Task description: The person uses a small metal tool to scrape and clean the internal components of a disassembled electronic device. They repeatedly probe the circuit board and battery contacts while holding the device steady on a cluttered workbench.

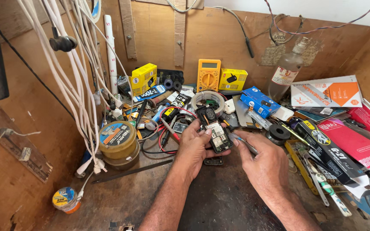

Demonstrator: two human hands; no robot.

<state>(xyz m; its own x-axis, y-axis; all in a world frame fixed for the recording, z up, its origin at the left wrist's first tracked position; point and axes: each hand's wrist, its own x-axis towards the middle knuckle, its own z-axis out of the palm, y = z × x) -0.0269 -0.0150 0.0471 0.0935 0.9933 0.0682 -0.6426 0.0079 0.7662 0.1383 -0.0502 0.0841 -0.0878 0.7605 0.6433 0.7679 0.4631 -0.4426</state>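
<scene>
My left hand holds a small opened mobile phone with its back off and the circuit board showing, tilted up above the workbench. My right hand grips a thin metal tool, like tweezers or a small screwdriver, with its tip right beside the phone's lower right edge. A small dark phone part lies on the bench just under the phone, between my two hands.
A yellow multimeter leans on the back wall with yellow boxes and a bottle. Round tins and hanging white cables are at left. Red and black probe leads, a blue box and packages crowd the right.
</scene>
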